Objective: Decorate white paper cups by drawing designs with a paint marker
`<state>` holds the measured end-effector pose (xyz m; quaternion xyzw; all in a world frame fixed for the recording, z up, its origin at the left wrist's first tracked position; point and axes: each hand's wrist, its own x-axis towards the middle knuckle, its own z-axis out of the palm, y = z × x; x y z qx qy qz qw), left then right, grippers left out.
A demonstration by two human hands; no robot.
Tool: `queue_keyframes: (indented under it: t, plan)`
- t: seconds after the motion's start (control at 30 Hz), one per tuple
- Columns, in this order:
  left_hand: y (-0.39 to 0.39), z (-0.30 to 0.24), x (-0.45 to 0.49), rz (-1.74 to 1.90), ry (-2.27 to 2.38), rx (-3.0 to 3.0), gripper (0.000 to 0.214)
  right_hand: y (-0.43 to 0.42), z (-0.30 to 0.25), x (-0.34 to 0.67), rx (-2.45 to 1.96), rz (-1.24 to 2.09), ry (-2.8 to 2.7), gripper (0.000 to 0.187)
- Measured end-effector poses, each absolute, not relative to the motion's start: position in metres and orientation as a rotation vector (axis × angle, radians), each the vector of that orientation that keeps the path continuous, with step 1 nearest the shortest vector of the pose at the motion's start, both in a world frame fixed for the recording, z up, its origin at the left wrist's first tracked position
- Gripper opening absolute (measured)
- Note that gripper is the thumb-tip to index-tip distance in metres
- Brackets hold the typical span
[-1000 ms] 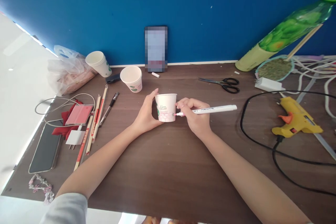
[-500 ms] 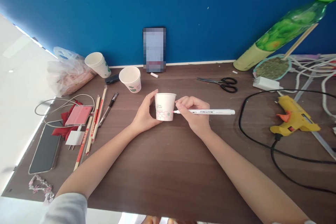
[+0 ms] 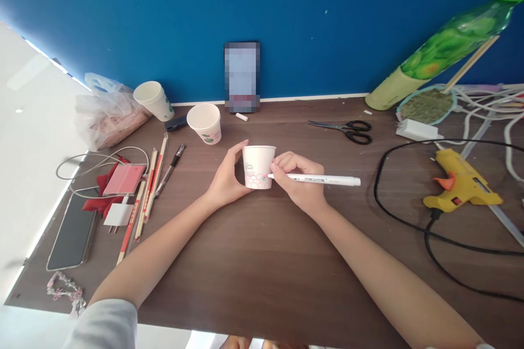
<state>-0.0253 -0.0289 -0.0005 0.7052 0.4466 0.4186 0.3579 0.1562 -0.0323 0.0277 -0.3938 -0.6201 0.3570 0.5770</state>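
My left hand (image 3: 227, 179) grips a white paper cup (image 3: 258, 163) from its left side, thumb low and fingers up by the rim. The cup stands upright and has pink scalloped lines on its lower half. In my right hand (image 3: 301, 174) is a white marker (image 3: 333, 180), pinched between thumb and fingers and lying nearly level. Its pink tip meets the lower right of the cup's wall. A short white marker cap (image 3: 242, 117) lies behind the cup, below a propped phone (image 3: 242, 76).
More paper cups (image 3: 204, 122) stand back left. Chopsticks (image 3: 141, 202), a pen (image 3: 170, 170) and a phone (image 3: 72, 232) lie left. Scissors (image 3: 341, 130), a yellow glue gun (image 3: 460, 180) with its black cord, and a leaning green bottle (image 3: 446, 46) are on the right.
The marker's tip has shifted slightly left and down along the cup's wall, and its back end has dipped. My left hand still holds the cup; the whole view has shifted slightly.
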Motion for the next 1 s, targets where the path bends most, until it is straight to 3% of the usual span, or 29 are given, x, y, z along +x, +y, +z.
queue_keyframes:
  t: [1.0]
  plan:
    - [-0.029, -0.0033, -0.0255, 1.074, 1.126, 1.805, 0.094, -0.0289, 0.019, 0.1615, -0.946, 0.956, -1.369, 0.037]
